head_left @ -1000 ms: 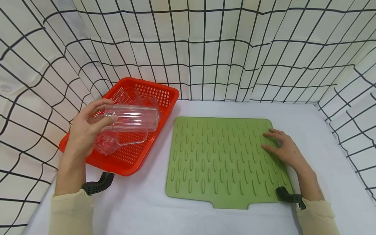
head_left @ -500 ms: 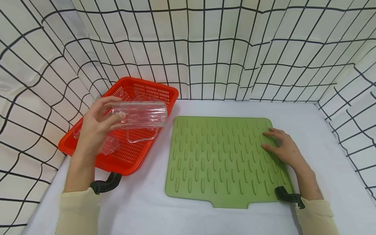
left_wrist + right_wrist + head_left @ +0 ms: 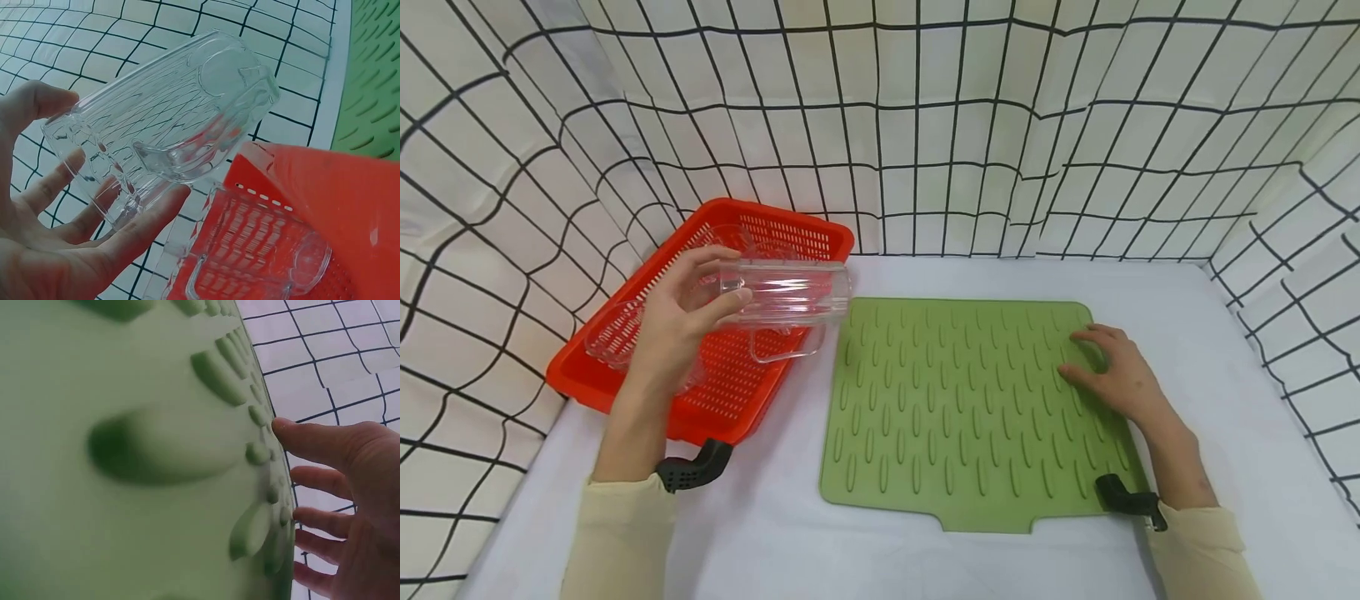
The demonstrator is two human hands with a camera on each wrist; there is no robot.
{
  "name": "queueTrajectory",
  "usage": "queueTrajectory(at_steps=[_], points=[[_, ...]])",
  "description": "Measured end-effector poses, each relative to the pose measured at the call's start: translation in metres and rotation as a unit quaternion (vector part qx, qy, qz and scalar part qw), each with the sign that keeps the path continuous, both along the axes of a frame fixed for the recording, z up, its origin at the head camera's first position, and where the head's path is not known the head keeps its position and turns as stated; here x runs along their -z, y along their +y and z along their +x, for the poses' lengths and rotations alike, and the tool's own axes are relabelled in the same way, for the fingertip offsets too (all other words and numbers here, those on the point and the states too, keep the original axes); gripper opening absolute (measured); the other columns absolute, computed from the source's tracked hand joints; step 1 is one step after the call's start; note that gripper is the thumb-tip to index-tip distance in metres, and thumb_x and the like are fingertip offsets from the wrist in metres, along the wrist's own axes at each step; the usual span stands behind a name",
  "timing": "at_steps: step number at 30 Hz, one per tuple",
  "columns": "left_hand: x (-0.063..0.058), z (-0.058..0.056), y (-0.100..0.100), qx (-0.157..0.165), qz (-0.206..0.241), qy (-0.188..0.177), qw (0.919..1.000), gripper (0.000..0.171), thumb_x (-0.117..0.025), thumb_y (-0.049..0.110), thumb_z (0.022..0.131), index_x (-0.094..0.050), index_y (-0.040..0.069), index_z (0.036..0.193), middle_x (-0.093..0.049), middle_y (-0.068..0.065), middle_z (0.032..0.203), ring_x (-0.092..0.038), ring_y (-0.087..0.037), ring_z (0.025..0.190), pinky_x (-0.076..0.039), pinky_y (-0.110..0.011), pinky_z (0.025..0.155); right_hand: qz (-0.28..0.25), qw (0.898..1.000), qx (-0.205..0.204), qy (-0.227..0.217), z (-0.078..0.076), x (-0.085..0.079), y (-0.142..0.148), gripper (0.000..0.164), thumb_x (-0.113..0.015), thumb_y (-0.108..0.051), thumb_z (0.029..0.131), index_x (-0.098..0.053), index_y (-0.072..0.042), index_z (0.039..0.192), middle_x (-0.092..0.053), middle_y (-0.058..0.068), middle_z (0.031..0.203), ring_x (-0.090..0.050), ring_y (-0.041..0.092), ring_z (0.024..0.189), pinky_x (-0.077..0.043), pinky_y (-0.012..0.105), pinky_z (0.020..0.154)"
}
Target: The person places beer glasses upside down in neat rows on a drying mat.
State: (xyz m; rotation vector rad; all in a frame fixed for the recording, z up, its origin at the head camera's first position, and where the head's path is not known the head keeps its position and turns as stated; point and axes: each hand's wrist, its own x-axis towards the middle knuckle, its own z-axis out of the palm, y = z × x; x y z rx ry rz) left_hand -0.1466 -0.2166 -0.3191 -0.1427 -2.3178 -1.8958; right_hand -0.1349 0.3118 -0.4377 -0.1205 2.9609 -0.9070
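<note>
My left hand (image 3: 681, 312) grips a clear glass mug (image 3: 790, 292) by one end, thumb on the near side and fingers round the far side. The mug lies sideways in the air over the right part of a red basket (image 3: 752, 392), its handle (image 3: 181, 164) hanging below. Its far end reaches the left edge of a green ridged mat (image 3: 955, 400). In the left wrist view another clear mug (image 3: 250, 244) lies in the basket. My right hand (image 3: 1116, 375) is at the mat's right edge, fingers apart, nothing held.
More clear glassware (image 3: 617, 333) lies in the basket, partly hidden by my left arm. A white cloth (image 3: 760, 517) covers the table. White walls with a black grid (image 3: 955, 133) close in the back and both sides.
My left hand has carried the mug rightward, from above the basket's middle to its right rim beside the mat. The right hand has stayed nearly still.
</note>
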Motion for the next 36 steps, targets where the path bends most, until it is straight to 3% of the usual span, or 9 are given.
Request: queueTrajectory(at_steps=[9, 17, 28, 31, 36], points=[[0.001, -0.003, 0.011, 0.019, 0.023, 0.015, 0.9994, 0.041, -0.071, 0.012, 0.096, -0.061, 0.020, 0.135, -0.059, 0.004, 0.134, -0.059, -0.016, 0.122, -0.061, -0.016, 0.081, -0.015, 1.000, 0.017, 0.018, -0.004, -0.011, -0.006, 0.065, -0.076, -0.030, 0.096, -0.051, 0.003, 0.145, -0.034, 0.037, 0.157, -0.032, 0.060, 0.145, -0.030, 0.076, 0.115], [0.003, -0.003, 0.020, 0.040, 0.037, 0.022, 0.9983, 0.040, -0.069, 0.009, 0.097, -0.060, 0.019, 0.135, -0.058, 0.003, 0.133, -0.059, -0.018, 0.122, -0.061, -0.017, 0.082, -0.067, 0.996, 0.020, 0.054, -0.004, -0.020, -0.013, 0.058, -0.075, -0.026, 0.097, -0.053, 0.002, 0.143, -0.035, 0.033, 0.158, -0.036, 0.057, 0.144, -0.036, 0.074, 0.112], [0.008, -0.003, 0.036, 0.042, 0.050, 0.015, 0.9978, 0.039, -0.067, 0.009, 0.098, -0.060, 0.019, 0.135, -0.060, -0.001, 0.135, -0.060, -0.023, 0.125, -0.060, -0.017, 0.085, -0.158, 0.984, 0.005, 0.086, -0.004, -0.038, -0.035, 0.056, -0.073, -0.024, 0.099, -0.053, -0.009, 0.149, -0.046, 0.016, 0.158, -0.049, 0.043, 0.141, -0.047, 0.061, 0.110], [0.009, -0.003, 0.040, 0.042, 0.045, 0.015, 0.9980, 0.040, -0.067, 0.009, 0.098, -0.060, 0.020, 0.136, -0.060, -0.002, 0.136, -0.061, -0.022, 0.125, -0.060, -0.017, 0.086, -0.169, 0.981, -0.003, 0.092, -0.005, -0.043, -0.041, 0.056, -0.074, -0.023, 0.098, -0.053, -0.013, 0.150, -0.049, 0.012, 0.156, -0.052, 0.038, 0.139, -0.051, 0.053, 0.110], [0.010, -0.004, 0.048, 0.043, 0.028, 0.008, 0.9986, 0.041, -0.068, 0.014, 0.098, -0.059, 0.020, 0.138, -0.060, 0.003, 0.136, -0.061, -0.019, 0.127, -0.059, -0.017, 0.089, -0.178, 0.978, -0.016, 0.104, -0.007, -0.049, -0.049, 0.057, -0.076, -0.019, 0.097, -0.054, -0.013, 0.149, -0.052, 0.010, 0.152, -0.052, 0.031, 0.140, -0.053, 0.024, 0.105]])
